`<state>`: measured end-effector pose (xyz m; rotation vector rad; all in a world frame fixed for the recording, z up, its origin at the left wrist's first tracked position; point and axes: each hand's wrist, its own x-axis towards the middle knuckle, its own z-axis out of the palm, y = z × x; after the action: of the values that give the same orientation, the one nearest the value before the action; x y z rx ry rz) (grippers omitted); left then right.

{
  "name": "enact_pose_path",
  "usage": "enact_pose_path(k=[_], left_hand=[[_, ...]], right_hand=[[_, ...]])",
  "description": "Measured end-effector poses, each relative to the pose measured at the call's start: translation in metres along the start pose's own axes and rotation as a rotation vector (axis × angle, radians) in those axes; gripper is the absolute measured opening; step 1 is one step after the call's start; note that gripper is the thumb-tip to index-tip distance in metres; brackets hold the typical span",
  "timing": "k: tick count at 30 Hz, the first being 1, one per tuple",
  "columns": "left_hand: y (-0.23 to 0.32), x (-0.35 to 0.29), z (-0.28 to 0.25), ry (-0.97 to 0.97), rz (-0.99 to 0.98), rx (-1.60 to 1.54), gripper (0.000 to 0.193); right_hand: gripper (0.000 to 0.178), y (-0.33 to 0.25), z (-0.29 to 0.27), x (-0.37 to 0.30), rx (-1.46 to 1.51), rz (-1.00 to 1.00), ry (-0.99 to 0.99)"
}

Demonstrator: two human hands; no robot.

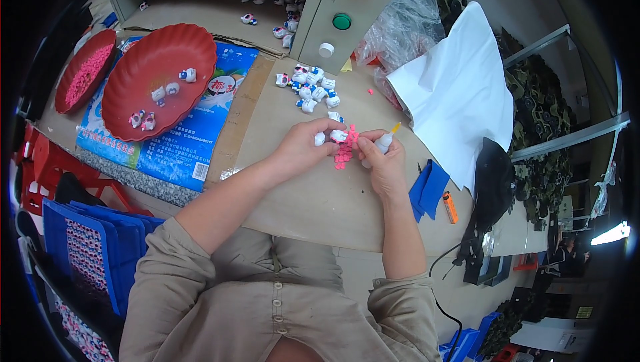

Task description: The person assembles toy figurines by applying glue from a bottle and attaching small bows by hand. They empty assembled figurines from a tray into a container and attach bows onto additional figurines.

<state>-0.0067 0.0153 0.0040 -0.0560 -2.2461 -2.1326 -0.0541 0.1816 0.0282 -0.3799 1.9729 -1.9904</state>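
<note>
My left hand (303, 149) pinches a small white figurine (339, 136) between thumb and fingers above the table. Another white piece (319, 139) shows against the same hand; whether it is held I cannot tell. In my right hand (388, 167) is a small white squeeze bottle (384, 142) with a yellow nozzle tilted up and to the right. The thumb and a fingertip of that hand come close to the figurine. Small pink pieces (343, 157) lie in a heap between and below the hands. Beyond them stands a cluster of white and blue figurines (310, 85).
At left, a red scalloped dish (120, 109) holds several figurines beside a smaller dish of pink pieces (83, 77). A machine with buttons (333, 49) and an opening full of figurines stands behind. White sheet (460, 82), blue cloth (428, 190) and orange lighter (451, 208) lie right.
</note>
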Motion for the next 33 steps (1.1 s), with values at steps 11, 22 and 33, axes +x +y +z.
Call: enact_pose_path(k=[11, 22, 33], left_hand=[[-0.006, -0.002, 0.002, -0.001, 0.089, -0.023, 0.030], [-0.004, -0.007, 0.002, 0.000, 0.190, 0.049, 0.029], [0.007, -0.004, -0.001, -0.099, -0.116, -0.283, 0.031]], right_hand=[[0.013, -0.004, 0.020, -0.005, 0.004, 0.044, 0.007], [0.015, 0.006, 0.019, -0.006, -0.075, -0.022, 0.047], [0.015, 0.005, 0.020, -0.007, -0.095, -0.032, 0.037]])
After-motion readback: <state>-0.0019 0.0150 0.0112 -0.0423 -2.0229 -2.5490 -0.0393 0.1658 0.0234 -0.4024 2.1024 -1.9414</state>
